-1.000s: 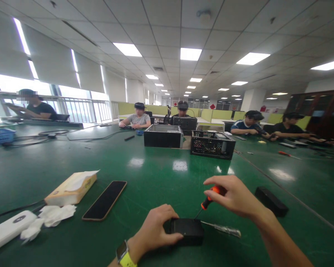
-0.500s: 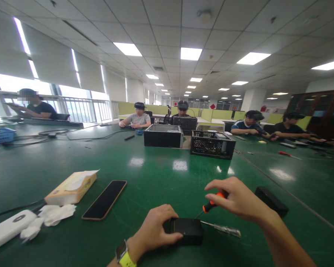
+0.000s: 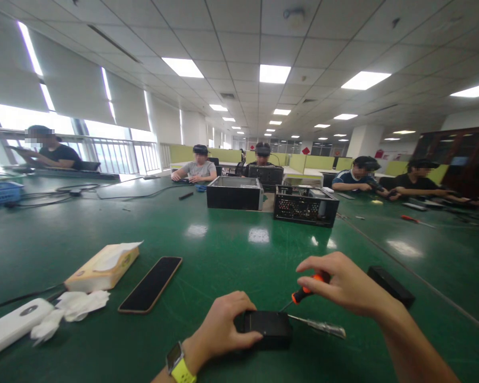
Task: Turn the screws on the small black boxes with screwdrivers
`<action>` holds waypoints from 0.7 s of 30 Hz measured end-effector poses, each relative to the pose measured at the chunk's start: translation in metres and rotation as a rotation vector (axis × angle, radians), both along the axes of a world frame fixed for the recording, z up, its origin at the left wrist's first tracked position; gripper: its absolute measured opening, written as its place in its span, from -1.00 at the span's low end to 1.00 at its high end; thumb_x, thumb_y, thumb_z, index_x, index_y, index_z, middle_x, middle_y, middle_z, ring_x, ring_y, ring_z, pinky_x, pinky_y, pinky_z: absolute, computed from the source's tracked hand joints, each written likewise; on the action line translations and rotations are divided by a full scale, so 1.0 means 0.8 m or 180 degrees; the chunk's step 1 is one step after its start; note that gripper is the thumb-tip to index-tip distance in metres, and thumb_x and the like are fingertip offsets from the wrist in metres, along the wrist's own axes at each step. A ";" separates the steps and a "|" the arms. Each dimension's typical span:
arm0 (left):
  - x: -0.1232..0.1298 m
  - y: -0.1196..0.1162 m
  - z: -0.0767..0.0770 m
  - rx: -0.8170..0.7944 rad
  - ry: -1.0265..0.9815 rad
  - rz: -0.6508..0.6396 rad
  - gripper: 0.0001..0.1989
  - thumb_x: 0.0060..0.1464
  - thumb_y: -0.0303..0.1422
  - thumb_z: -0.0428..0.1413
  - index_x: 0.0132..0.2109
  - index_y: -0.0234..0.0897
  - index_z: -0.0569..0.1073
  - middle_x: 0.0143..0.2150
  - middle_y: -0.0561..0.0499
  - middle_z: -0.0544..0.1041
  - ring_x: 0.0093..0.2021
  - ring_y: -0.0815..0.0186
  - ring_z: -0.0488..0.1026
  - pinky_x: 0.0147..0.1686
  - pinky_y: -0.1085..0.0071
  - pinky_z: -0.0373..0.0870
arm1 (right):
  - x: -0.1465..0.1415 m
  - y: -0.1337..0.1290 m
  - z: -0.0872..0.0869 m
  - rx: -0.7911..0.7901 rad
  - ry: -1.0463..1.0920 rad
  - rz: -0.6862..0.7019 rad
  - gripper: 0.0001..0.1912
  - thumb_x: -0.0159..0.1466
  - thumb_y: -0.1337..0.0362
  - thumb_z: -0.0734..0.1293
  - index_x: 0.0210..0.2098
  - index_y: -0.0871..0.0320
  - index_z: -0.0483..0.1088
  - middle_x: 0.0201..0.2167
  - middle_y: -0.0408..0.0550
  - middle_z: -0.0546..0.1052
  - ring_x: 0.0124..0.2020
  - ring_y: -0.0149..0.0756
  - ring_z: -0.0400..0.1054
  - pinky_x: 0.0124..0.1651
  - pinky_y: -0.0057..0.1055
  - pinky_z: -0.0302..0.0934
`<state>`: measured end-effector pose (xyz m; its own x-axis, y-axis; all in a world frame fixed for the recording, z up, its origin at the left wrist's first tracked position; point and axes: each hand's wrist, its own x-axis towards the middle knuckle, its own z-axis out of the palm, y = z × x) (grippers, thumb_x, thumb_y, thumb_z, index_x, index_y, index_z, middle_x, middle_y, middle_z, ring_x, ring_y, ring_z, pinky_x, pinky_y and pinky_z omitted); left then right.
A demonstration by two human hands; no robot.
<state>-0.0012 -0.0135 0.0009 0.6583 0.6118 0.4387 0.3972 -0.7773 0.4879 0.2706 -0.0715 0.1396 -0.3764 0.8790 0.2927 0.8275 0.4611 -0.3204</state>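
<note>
My left hand (image 3: 227, 324) grips a small black rectangular block (image 3: 269, 327) on the table, thumb on its near side and fingers at its far left. My right hand (image 3: 339, 282) is just right of it, thumb and index finger spread around an orange-and-black screwdriver (image 3: 302, 294). The handle's upper end runs into the palm, where the other fingers are hidden. Its shaft slants down to the block's far edge; the tip is out of sight. A second screwdriver (image 3: 323, 327) with a clear handle lies beside the block, its shaft pointing at it.
Another black block (image 3: 391, 286) lies beyond my right wrist. To the left are a phone (image 3: 151, 284), a tissue pack (image 3: 104, 266), crumpled tissues (image 3: 80, 304) and a white device (image 3: 16, 327). Two opened computer cases (image 3: 233, 197) stand ahead. Several people sit around the table.
Both hands, the block and the screwdriver keep nearly the same pose. The whole view has shifted only slightly.
</note>
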 end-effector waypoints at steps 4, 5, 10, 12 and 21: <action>0.000 0.000 0.000 0.0015 -0.0028 -0.0021 -0.69 -0.04 -0.16 0.30 -0.22 -0.28 0.55 -0.31 -0.04 0.54 -0.30 0.20 0.46 -0.28 0.38 0.35 | -0.007 0.002 -0.001 0.0198 0.0137 0.0178 -0.80 0.31 0.15 0.32 -0.17 0.09 0.52 -0.42 -0.14 0.54 -0.42 -0.34 0.36 -0.31 -0.40 0.18; 0.000 0.000 -0.001 0.0019 -0.0027 -0.0027 -0.69 -0.05 -0.16 0.30 -0.22 -0.28 0.55 -0.31 -0.04 0.54 -0.30 0.20 0.46 -0.29 0.38 0.35 | -0.007 0.002 0.000 0.0228 0.0191 0.0226 -0.80 0.30 0.19 0.32 -0.14 0.10 0.50 -0.37 -0.12 0.54 -0.39 -0.33 0.37 -0.28 -0.40 0.20; 0.000 0.001 -0.002 0.0019 -0.0007 -0.0001 -0.69 -0.06 -0.16 0.31 -0.23 -0.27 0.55 -0.31 -0.03 0.54 -0.30 0.20 0.46 -0.30 0.40 0.36 | -0.001 0.001 0.001 0.0118 0.0353 0.0305 -0.68 0.25 0.35 0.29 0.00 0.10 0.43 -0.28 -0.10 0.53 -0.40 -0.36 0.37 -0.33 -0.44 0.23; 0.000 0.002 -0.002 0.0020 -0.0010 0.0002 -0.69 -0.06 -0.16 0.31 -0.23 -0.27 0.55 -0.31 -0.03 0.54 -0.30 0.20 0.46 -0.30 0.40 0.36 | 0.000 0.000 0.000 0.0120 0.0240 0.0224 -0.70 0.23 0.32 0.33 -0.03 0.09 0.46 -0.42 -0.16 0.51 -0.47 -0.38 0.33 -0.38 -0.45 0.18; 0.001 0.000 0.000 0.0028 -0.0011 -0.0002 -0.71 -0.04 -0.17 0.30 -0.23 -0.27 0.54 -0.31 -0.03 0.53 -0.29 0.20 0.46 -0.29 0.39 0.35 | -0.009 -0.003 0.002 0.0211 0.0272 0.0351 -0.76 0.26 0.27 0.33 -0.07 0.10 0.47 -0.33 -0.12 0.53 -0.40 -0.36 0.36 -0.29 -0.42 0.23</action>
